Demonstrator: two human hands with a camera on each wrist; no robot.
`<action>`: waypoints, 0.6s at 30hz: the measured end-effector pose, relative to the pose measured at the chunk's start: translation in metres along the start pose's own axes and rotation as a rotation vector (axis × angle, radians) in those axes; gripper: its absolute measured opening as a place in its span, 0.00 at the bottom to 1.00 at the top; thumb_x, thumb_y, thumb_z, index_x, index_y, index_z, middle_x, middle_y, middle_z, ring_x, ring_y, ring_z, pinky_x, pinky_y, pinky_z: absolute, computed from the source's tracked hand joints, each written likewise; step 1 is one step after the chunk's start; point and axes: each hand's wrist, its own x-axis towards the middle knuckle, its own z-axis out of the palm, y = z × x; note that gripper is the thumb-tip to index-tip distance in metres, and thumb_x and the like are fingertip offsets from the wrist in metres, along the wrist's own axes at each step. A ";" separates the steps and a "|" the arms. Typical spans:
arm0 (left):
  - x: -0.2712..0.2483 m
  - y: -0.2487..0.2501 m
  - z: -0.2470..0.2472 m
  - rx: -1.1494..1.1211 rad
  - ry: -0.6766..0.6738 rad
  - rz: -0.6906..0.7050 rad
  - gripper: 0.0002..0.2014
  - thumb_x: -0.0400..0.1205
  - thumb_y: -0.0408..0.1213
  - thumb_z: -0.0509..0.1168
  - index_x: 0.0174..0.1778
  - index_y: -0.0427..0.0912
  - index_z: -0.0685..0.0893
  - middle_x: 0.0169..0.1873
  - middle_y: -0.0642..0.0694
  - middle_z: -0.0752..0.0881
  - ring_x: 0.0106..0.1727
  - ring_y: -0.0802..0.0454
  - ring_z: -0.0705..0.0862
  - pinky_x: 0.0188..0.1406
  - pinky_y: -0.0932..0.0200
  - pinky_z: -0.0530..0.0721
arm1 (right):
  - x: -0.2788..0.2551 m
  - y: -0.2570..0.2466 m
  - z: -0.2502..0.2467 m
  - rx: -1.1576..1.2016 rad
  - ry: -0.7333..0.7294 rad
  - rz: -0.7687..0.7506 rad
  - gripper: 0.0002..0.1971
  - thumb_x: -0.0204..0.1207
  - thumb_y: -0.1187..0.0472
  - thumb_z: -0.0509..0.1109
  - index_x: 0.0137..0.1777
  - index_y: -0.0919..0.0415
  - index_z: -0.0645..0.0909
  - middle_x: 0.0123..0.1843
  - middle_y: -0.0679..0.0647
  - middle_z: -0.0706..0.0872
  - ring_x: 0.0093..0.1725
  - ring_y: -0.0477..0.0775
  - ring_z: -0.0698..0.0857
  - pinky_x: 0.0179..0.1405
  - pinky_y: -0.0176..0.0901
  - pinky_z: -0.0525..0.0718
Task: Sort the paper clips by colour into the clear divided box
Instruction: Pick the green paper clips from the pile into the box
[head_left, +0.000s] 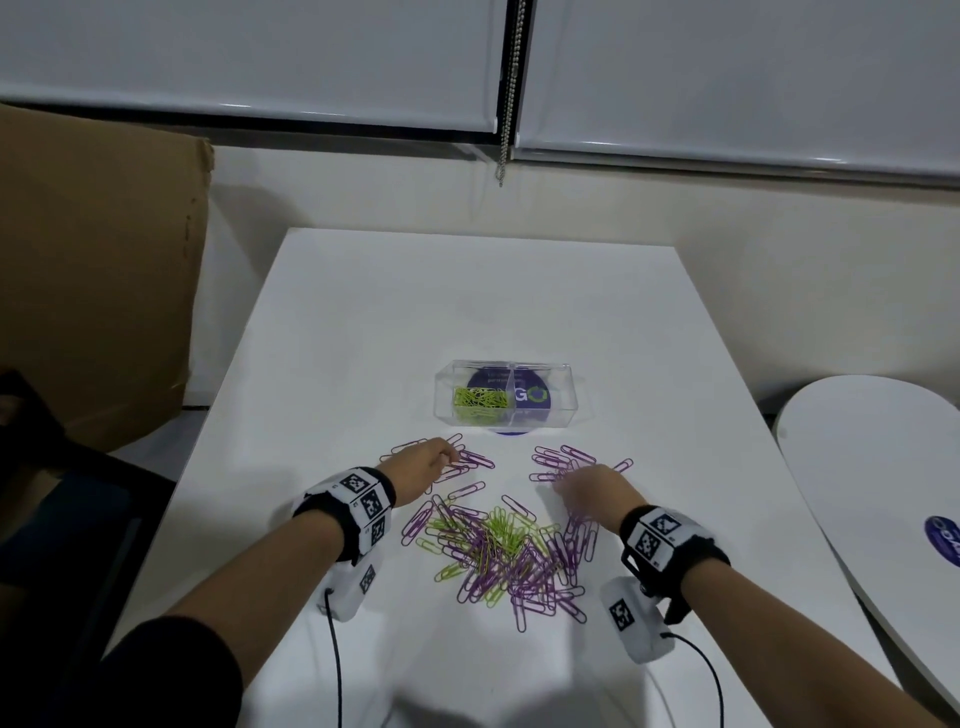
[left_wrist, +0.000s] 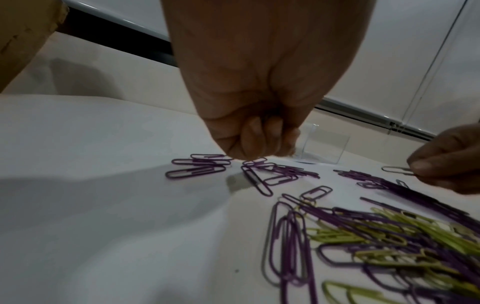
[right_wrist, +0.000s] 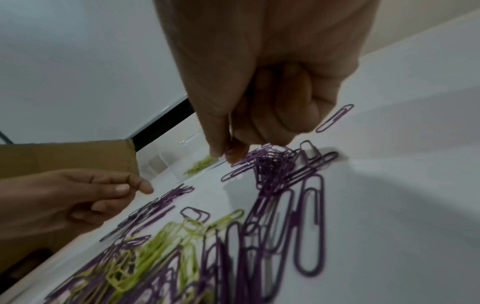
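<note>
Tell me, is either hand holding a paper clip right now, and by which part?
The right hand pinches one purple paper clip by an end between thumb and fingers. The left hand has curled fingers over a purple cluster; whether it holds any cannot be told.

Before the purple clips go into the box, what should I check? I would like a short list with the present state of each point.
1. Right compartment of the clear divided box free for purple: ok, it holds no clips.
2. Green clips in box kept apart: ok, only in the left compartment.
3. Right hand has a clip: ok, its fingertips pinch a purple clip.
4. Left hand has a clip: cannot tell, fingers are curled over the left purple group.
5. Side groups are pure purple: ok, no green shows there.
6. Mixed pile sorted: not ok, green and purple are tangled together.
</note>
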 end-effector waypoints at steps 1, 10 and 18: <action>-0.001 0.002 0.000 0.040 -0.002 0.006 0.15 0.88 0.37 0.48 0.64 0.38 0.77 0.56 0.42 0.82 0.50 0.49 0.77 0.51 0.60 0.71 | 0.002 0.001 -0.002 -0.009 0.040 0.037 0.23 0.80 0.51 0.63 0.24 0.57 0.66 0.25 0.50 0.71 0.27 0.50 0.71 0.28 0.40 0.67; -0.005 0.027 0.009 0.245 -0.138 0.074 0.16 0.86 0.42 0.54 0.58 0.37 0.83 0.60 0.41 0.85 0.62 0.43 0.81 0.58 0.56 0.76 | -0.010 -0.011 0.005 -0.341 -0.145 -0.149 0.10 0.76 0.51 0.68 0.53 0.55 0.80 0.54 0.53 0.86 0.54 0.55 0.84 0.53 0.45 0.80; -0.005 0.052 0.034 0.637 -0.221 0.142 0.13 0.83 0.43 0.61 0.61 0.42 0.79 0.62 0.43 0.83 0.63 0.44 0.81 0.59 0.53 0.77 | -0.012 -0.015 0.015 -0.434 -0.203 -0.135 0.10 0.78 0.54 0.64 0.52 0.60 0.80 0.54 0.57 0.85 0.54 0.58 0.83 0.51 0.45 0.78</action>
